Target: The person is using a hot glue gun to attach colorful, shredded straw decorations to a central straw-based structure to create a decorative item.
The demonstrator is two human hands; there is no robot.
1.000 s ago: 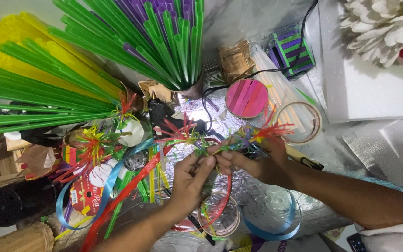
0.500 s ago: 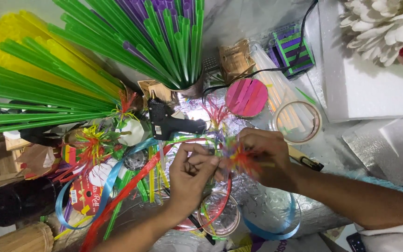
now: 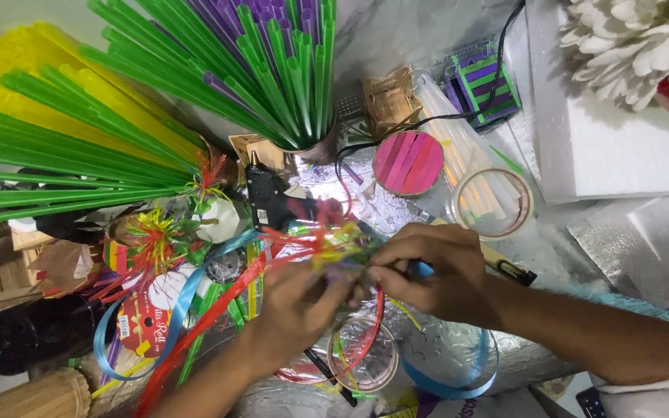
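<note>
Straws dominated the view: a broad fan of green and yellow straws (image 3: 63, 147) spread over the upper left, and a second bunch of green and purple straws (image 3: 272, 62) stood in a cup (image 3: 315, 147) above the middle. White foam board (image 3: 621, 147) filled the right side, with a white paper flower (image 3: 636, 39) resting at its top edge. Beneath everything lay the worktop (image 3: 443, 356), covered in crinkled silver foil.

Near the centre, the left hand (image 3: 300, 306) and the right hand (image 3: 427, 271) met over a small cluster of fringed strips (image 3: 334, 244), red, yellow and green, blurred by motion. Both sets of fingers were pinched together on that cluster, the left from below and the right from the side, so the piece was held just above the foil between the two hands.

Around them sat a black glue gun (image 3: 272, 197) just above the hands, a pink-topped round tin (image 3: 408, 162), a clear tape roll (image 3: 493, 201), and a finished fringed tuft (image 3: 152, 240) to the left. Blue ribbon (image 3: 451, 383) and red ribbon (image 3: 195, 333) looped across the foil.

As a judgement, binding such a bundle well would call for a firm pinch at the base by one hand while the other turned or tightened, keeping the strip ends level so the fringe fanned evenly, and keeping fingers clear of the glue gun's tip.
</note>
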